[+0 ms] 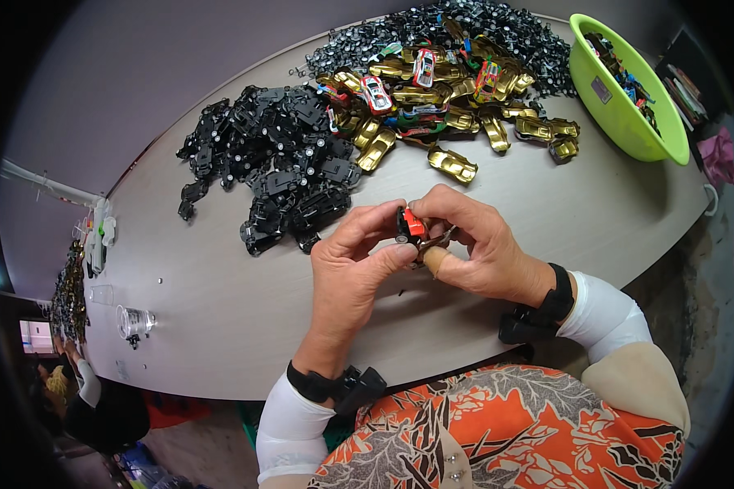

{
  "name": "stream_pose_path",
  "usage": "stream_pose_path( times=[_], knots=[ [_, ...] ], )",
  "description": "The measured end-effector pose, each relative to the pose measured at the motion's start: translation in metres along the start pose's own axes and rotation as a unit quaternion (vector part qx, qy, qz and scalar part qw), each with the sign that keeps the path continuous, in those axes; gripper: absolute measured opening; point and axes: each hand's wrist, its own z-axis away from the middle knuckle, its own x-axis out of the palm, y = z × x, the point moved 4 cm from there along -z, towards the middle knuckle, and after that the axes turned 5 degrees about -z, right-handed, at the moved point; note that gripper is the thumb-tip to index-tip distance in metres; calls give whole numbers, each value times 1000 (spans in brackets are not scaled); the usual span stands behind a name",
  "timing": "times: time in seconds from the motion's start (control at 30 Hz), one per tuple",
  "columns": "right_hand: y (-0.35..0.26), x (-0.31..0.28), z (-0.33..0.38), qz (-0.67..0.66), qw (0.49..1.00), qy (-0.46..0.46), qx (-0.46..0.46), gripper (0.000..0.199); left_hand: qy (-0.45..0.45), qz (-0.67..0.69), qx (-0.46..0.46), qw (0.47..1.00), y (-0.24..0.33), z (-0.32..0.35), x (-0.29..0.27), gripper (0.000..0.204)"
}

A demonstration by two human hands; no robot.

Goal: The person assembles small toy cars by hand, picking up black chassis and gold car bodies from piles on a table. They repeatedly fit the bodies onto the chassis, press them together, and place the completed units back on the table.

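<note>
A left hand [347, 265] and right hand [485, 248] pinch a small red-and-black plastic toy-car piece [414, 223] (partly finger-hidden) above a pale grey table [220, 310]; beyond lie heaped black plastic car bases [289, 181], shiny gold car bodies [420, 95], a lime-green plastic tub [616, 122].

Clock centred on hands, 12 straight ahead. Red-and-black plastic toy-car piece [414, 225] between left hand [351, 265] and right hand [477, 244], above pale grey tabletop [220, 306]. On tabletop: heaped black plastic car chassis [277, 181] at 10; gold toy-car shells [420, 95] at 12, right beside chassis; small black wheel parts [416, 29] behind shells; clear plastic cup [134, 319] at 8. Lime-green round plastic basin [628, 122] at 2, mixed multicoloured toy-car parts [620, 69] inside.
</note>
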Motion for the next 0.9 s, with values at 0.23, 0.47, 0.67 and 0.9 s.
stream_pose_path(
  times=[0.23,0.47,0.67,0.9],
  knots=[
    [-1,1,2,-37,998,15,44,32,-14,-39,48,998,7,1,4,45],
    [-9,-5,-4,5,999,-49,6,31,-8,-60,60,996,6,2,4,43],
    [-2,-7,-1,-85,996,-6,39,24,-22,-93,13,995,4,5,13,39],
    [-5,-15,-5,25,999,-30,-25,13,-82,-45,-47,994,6,1,3,41]
  ],
)
